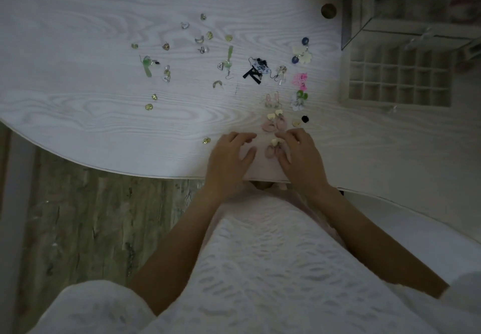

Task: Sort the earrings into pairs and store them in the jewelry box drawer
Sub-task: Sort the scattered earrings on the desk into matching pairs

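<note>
Pink earrings [273, 148] between left grip [230, 157], right grip [299, 156].

Table [104, 125]: pale whitewashed wood grain, matt, smooth. Floor [91, 229]: weathered grey-green wood look, rougher. Drawer tray [346, 73]: matt, pale, looks cloth-lined. Dress [273, 268]: white textured cloth w/ woven ripple pattern. Green drop earring [147, 67]: glossy, translucent, glass or plastic. Gold studs [149, 107]: shiny metal. Pink pair [273, 124]: matt.
</note>
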